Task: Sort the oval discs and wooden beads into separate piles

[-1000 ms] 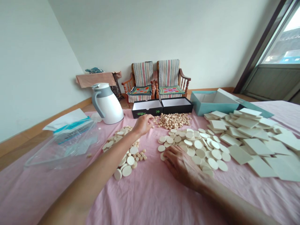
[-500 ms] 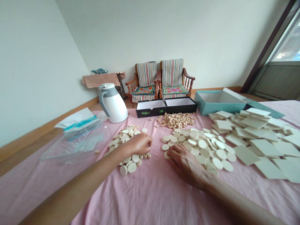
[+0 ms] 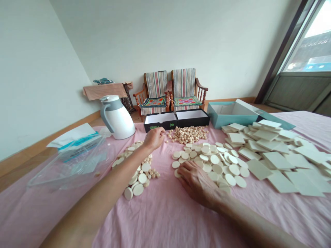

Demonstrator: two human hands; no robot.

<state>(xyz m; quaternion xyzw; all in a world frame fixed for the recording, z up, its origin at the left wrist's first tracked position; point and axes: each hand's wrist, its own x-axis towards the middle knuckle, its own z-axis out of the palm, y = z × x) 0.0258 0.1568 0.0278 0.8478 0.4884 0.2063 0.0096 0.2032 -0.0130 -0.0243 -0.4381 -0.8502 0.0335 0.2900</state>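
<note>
My left hand (image 3: 154, 138) is raised in front of the black boxes, its fingers curled together at the left end of the pile of small wooden beads (image 3: 190, 134). Whatever sits between those fingertips is too small to make out. My right hand (image 3: 198, 182) lies low on the near left edge of a heap of pale round discs (image 3: 217, 168), its bent fingers closed over a disc (image 3: 177, 173) at the rim. Under my left forearm is a mixed pile of discs (image 3: 138, 189) and small beads (image 3: 154, 173), partly hidden.
Two open black boxes (image 3: 160, 121) stand behind the beads, with a teal box (image 3: 232, 115) to their right. Square pale tiles (image 3: 281, 160) cover the right side. On the left are a white jug (image 3: 120, 120) and clear plastic packaging (image 3: 69, 165). Pink cloth (image 3: 165, 213) covers the table.
My left hand has moved away from the mixed pile, forward and up toward the bead pile, uncovering beads beside the discs. My right hand stays at the disc heap. The view has shifted slightly.
</note>
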